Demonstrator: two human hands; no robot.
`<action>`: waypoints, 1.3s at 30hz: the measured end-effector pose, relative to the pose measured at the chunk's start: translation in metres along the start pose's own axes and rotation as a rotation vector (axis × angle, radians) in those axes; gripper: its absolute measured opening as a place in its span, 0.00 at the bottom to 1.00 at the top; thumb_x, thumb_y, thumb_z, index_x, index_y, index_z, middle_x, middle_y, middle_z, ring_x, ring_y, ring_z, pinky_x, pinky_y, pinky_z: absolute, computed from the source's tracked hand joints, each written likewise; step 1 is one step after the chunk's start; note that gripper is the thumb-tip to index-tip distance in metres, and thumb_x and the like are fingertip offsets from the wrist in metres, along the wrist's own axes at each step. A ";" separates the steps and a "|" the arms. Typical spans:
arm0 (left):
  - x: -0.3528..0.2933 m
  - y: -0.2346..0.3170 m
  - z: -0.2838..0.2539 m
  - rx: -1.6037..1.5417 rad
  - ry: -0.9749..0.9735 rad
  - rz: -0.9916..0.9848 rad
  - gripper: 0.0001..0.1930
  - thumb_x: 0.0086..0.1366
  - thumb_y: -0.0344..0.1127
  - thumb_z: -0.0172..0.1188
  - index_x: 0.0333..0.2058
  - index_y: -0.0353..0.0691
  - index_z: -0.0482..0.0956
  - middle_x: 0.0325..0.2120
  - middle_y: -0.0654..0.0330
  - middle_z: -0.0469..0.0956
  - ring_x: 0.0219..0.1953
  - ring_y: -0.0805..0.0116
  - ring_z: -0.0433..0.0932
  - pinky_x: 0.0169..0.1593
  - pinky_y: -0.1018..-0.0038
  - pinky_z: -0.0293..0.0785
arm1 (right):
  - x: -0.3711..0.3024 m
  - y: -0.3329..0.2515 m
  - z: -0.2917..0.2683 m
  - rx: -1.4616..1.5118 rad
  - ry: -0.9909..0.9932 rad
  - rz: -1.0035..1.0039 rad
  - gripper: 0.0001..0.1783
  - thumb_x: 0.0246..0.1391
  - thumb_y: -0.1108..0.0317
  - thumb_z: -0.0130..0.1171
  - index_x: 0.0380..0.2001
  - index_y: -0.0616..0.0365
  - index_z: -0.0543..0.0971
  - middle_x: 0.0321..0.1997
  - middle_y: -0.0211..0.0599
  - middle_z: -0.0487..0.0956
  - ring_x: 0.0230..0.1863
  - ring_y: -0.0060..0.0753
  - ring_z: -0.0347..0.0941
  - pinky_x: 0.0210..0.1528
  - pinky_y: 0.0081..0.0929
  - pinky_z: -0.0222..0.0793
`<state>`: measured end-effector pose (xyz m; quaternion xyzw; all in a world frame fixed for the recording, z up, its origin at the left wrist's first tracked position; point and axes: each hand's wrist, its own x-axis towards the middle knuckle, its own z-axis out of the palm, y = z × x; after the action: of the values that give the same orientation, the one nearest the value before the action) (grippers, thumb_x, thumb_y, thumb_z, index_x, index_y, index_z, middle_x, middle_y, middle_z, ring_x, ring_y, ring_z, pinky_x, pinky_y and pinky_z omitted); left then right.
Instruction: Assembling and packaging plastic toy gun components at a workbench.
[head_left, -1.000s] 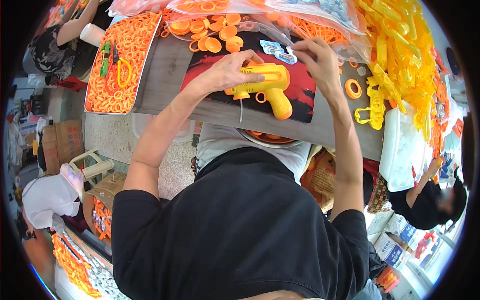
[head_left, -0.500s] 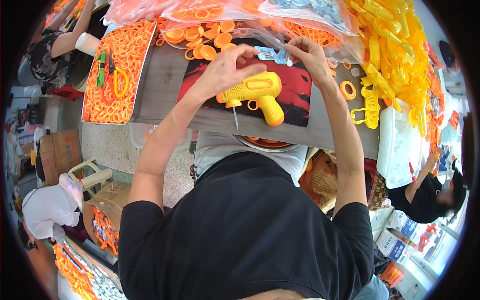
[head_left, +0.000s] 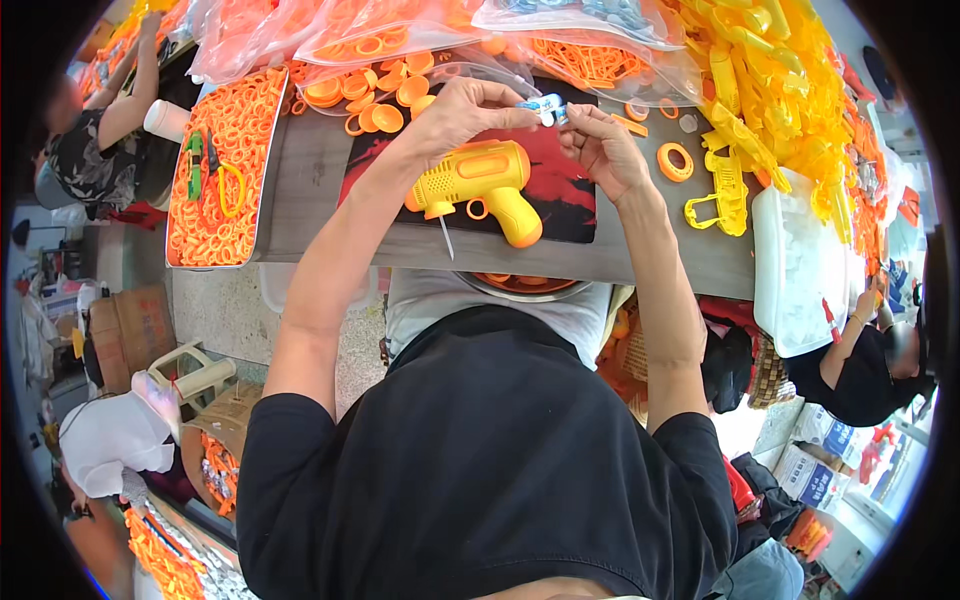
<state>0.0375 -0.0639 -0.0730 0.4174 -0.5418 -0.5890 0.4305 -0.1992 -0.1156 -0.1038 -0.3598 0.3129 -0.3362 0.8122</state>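
Above the work mat, my left hand [head_left: 475, 115] pinches one end of a small blue-and-white plastic piece [head_left: 543, 104]. The fingers of my right hand [head_left: 605, 150] close on its other end. What exactly the piece is stays unclear, since fingertips cover its ends. Just below my hands a yellow toy gun [head_left: 475, 178] lies on its side on the black and red mat [head_left: 570, 215], its grip toward me. A thin pale spike [head_left: 447, 240] points toward me from beneath its front end. Near its grip sits an orange ring [head_left: 478, 208].
At left stands a tray of orange rings [head_left: 218, 235] with green-handled cutters [head_left: 194, 165] on top. Bags of orange parts [head_left: 370, 30] line the back. Yellow shells [head_left: 770, 90] heap at right, beyond a loose orange ring [head_left: 675, 162] and near a white bin [head_left: 785, 270]. Other people work at both sides.
My left hand has come over to the blue-and-white piece and now grips it together with my right hand. The piece is lifted and turned. The whole view has shifted slightly.
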 end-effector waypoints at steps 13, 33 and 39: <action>-0.015 0.025 0.001 0.033 -0.057 -0.052 0.11 0.64 0.39 0.69 0.38 0.38 0.85 0.30 0.68 0.82 0.34 0.83 0.77 0.41 0.82 0.72 | -0.027 -0.014 0.043 -0.454 -0.028 -0.298 0.11 0.63 0.59 0.61 0.39 0.55 0.80 0.35 0.20 0.74 0.35 0.10 0.63 0.38 0.15 0.58; -0.091 -0.013 0.007 0.954 0.329 0.431 0.13 0.54 0.33 0.73 0.39 0.39 0.84 0.38 0.61 0.80 0.44 0.62 0.77 0.51 0.67 0.72 | -0.049 0.024 0.020 -0.743 0.227 -0.407 0.11 0.57 0.63 0.67 0.30 0.60 0.79 0.34 0.23 0.66 0.31 0.13 0.60 0.34 0.17 0.56; -0.092 -0.018 0.010 0.902 0.398 0.410 0.14 0.52 0.30 0.74 0.39 0.39 0.85 0.40 0.62 0.80 0.45 0.64 0.77 0.51 0.69 0.72 | -0.037 0.036 0.047 -0.937 0.168 -0.448 0.14 0.55 0.61 0.68 0.29 0.63 0.80 0.33 0.26 0.66 0.32 0.19 0.60 0.35 0.20 0.59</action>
<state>0.0533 0.0279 -0.0876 0.5501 -0.7196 -0.1109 0.4089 -0.1742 -0.0510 -0.0966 -0.7144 0.4090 -0.3534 0.4443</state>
